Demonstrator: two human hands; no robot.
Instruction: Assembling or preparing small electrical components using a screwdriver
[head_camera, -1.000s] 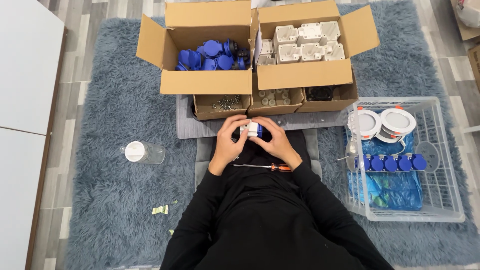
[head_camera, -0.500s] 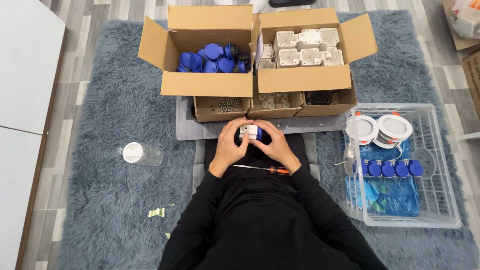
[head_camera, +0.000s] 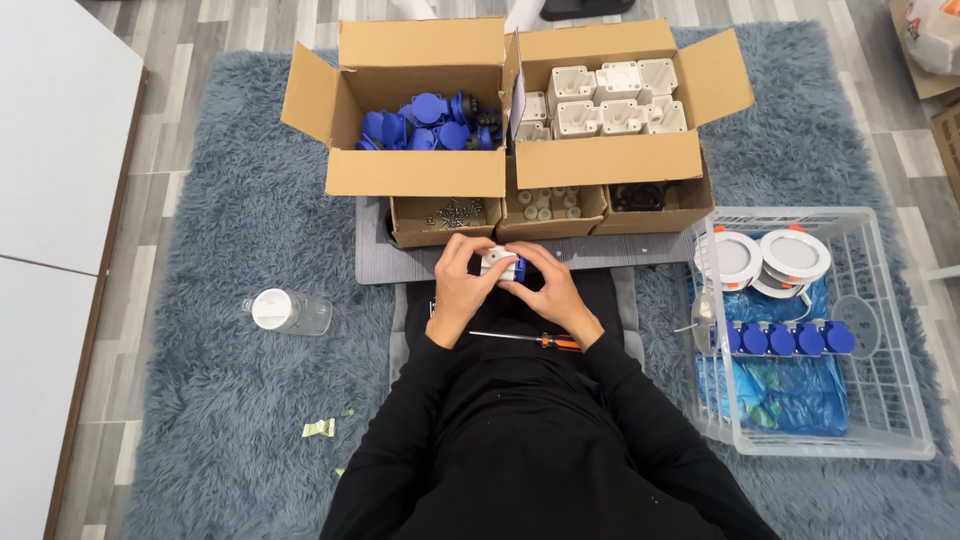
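— From the head view, what's in the hands?

— A small white and blue socket (head_camera: 499, 264), pinched between the left hand (head_camera: 463, 287) and right hand (head_camera: 553, 292), fingers of both curled tight on it.

— And around that grip?

— Just below the wrists lies a screwdriver (head_camera: 520, 338). Just above sit three small boxes; the screw box (head_camera: 447, 215) is nearest. Beyond those, a box of blue caps (head_camera: 425, 125) and a box of white housings (head_camera: 610, 100). Well off to the right, a basket (head_camera: 880, 400); to the left, a jar (head_camera: 288, 311).
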